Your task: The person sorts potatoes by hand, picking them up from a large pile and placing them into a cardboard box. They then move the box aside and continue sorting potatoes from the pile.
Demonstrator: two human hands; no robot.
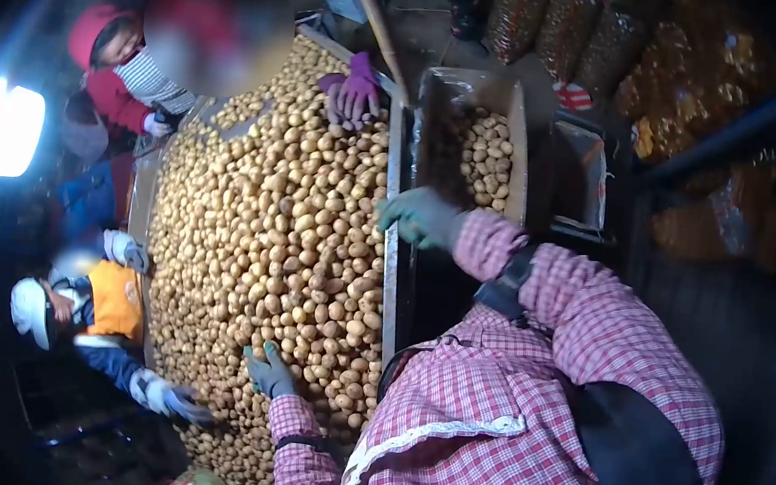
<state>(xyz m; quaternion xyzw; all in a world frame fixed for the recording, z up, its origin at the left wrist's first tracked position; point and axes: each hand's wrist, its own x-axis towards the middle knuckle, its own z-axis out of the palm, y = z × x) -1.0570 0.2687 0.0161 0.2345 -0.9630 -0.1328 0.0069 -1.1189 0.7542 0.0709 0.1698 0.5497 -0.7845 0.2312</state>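
A wide heap of potatoes (298, 226) lies on a big table with a raised metal rim (389, 270). My left hand (272, 372), in a grey-green glove, is over the near part of the heap, thumb and fingers apart, with no potato visible in it. My right hand (417, 217), also in a green glove, is at the rim beside the bin (520, 162); motion blurs it, and whether it holds anything is unclear. Several potatoes (487, 159) lie inside that bin.
Across the heap are a person in a red hood (104, 33) and another in an orange vest (116, 299), a gloved hand (162, 395) over the potatoes. Purple gloves (356, 92) rest near the rim. Filled sacks (564, 28) stand behind; an open crate (581, 176) is right of the bin.
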